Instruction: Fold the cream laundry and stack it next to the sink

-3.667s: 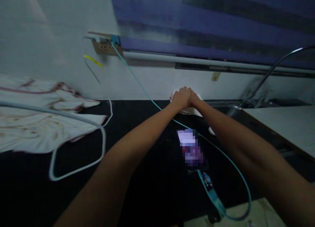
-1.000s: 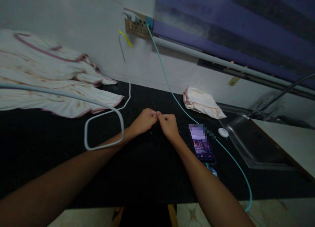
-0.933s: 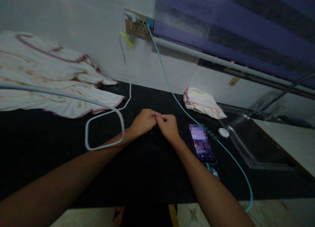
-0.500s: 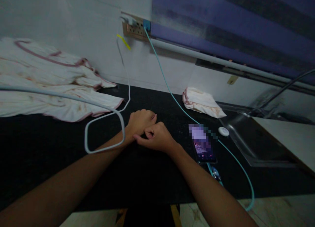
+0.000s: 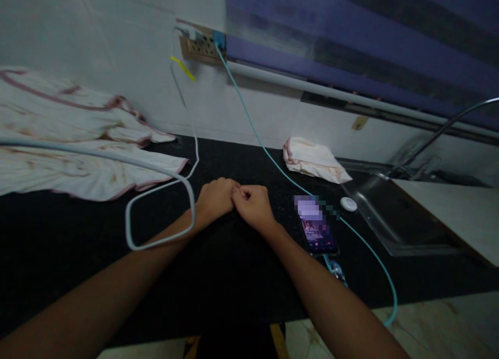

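Observation:
My left hand (image 5: 217,197) rests on the black countertop (image 5: 234,276), its fingers curled into a fist. Against it, thumb side to thumb side, lies my right hand (image 5: 255,205), also curled, with a small gap showing by its thumb. No object shows in either hand, though the insides of the fists are hidden. A loop of white cable (image 5: 128,213) passes across the view over my left wrist. To the right of my right hand lies a phone (image 5: 317,234) with its screen lit, a teal cable (image 5: 249,115) running near it.
Crumpled white cloth with pink edging (image 5: 97,167) covers the left back. A folded white cloth (image 5: 314,159) lies by the wall, near a small white round object (image 5: 348,204) and a metal sink (image 5: 401,218). A socket panel (image 5: 202,50) holds plugs.
My right hand has turned and moved slightly up, its thumb now tucked against my left hand. The view has shifted a little to the right.

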Tool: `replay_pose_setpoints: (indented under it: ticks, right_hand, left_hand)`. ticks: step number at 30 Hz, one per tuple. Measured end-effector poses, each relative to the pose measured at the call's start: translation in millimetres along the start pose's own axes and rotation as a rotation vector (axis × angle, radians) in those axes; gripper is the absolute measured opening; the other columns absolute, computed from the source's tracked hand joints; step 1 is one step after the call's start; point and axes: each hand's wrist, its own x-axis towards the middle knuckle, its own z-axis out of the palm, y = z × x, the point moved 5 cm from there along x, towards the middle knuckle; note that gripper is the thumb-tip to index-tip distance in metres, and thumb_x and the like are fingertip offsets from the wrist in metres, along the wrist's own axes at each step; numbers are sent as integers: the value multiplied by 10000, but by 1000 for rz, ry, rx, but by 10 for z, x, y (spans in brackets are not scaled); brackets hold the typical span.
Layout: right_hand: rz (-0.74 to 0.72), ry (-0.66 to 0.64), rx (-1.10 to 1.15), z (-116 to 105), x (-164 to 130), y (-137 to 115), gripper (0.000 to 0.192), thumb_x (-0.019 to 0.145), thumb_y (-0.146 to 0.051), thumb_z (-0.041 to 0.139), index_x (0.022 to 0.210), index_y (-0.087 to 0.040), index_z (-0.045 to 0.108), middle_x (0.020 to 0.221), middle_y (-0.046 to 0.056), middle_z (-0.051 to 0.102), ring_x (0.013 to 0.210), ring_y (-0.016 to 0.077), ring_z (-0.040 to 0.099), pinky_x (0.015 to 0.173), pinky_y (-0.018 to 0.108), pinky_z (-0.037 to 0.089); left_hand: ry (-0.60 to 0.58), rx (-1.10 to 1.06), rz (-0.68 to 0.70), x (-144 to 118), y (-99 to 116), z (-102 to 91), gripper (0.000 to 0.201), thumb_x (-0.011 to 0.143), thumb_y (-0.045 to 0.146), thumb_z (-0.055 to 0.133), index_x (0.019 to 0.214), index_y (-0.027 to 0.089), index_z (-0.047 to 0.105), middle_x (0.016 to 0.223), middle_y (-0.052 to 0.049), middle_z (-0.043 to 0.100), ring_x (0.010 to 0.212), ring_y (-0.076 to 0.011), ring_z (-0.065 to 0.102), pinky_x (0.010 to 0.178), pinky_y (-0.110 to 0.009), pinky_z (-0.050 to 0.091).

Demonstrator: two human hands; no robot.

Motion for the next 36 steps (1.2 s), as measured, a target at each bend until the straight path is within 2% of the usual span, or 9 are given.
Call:
replay_pose_setpoints:
  ticks: [3, 8, 13, 19, 23, 27, 32, 36]
  right_hand:
    - [79, 49, 14, -50, 26, 67, 446, 937, -352, 543, 549, -230, 360, 546, -64, 307, 551, 103, 343, 563, 277, 218]
    - [92, 98, 78, -112, 70, 130, 391, 999, -367, 469, 640, -218, 505, 603, -49, 478, 614, 122, 437, 610, 263, 291]
    - [101, 135, 41, -156, 100, 166, 396, 994, -328, 476, 612, -223, 460, 576, -58, 453, 598, 121, 422, 606, 271, 275]
    - [114, 84, 67, -131, 102, 164, 353, 976, -288, 508, 630, -219, 528, 600, -45, 517, 611, 127, 450, 610, 269, 309]
    - [126, 81, 64, -137, 101, 163, 352, 977, -293, 506, 635, -216, 548, 601, -44, 524, 611, 128, 460, 605, 267, 313]
    - [126, 79, 41, -138, 101, 158, 356, 983, -302, 491, 644, -214, 553, 607, -44, 526, 615, 126, 464, 613, 264, 319]
    - [107, 84, 38, -131, 101, 165, 365, 979, -313, 490, 629, -215, 518, 583, -56, 479, 598, 118, 438, 605, 266, 296]
    - [99, 92, 22, -132, 105, 176, 386, 984, -337, 478, 617, -217, 479, 572, -66, 444, 599, 114, 419, 608, 267, 278]
  left_hand:
    - [2, 0, -38, -6, 20, -32, 378, 942, 340, 428, 918, 225, 787, 904, -150, 751, 897, -335, 704, 636, -325, 337]
    - [41, -66, -14, 10, 25, -48, 419, 995, 472, 371, 968, 236, 716, 901, -91, 755, 851, -280, 698, 618, -307, 302]
    - [29, -4, -2, 8, 26, -32, 425, 991, 507, 365, 929, 226, 679, 890, -78, 748, 858, -280, 701, 623, -314, 305]
    - [-9, 52, 5, 15, 41, -18, 452, 996, 501, 335, 1045, 263, 716, 995, -66, 770, 938, -301, 721, 696, -339, 411]
    - [-9, 45, 11, 27, 9, -6, 455, 996, 509, 327, 1008, 261, 708, 963, -56, 765, 928, -306, 725, 685, -342, 410]
    - [-10, 22, 15, 37, -14, -9, 421, 989, 502, 357, 964, 255, 698, 930, -44, 760, 914, -296, 725, 664, -333, 394]
    - [-12, 27, 1, 22, 5, -15, 406, 993, 472, 372, 1013, 256, 715, 968, -52, 765, 935, -282, 723, 675, -320, 392]
    - [-1, -40, 18, 36, -12, -50, 381, 996, 478, 400, 924, 227, 678, 864, -45, 735, 832, -235, 696, 656, -300, 394]
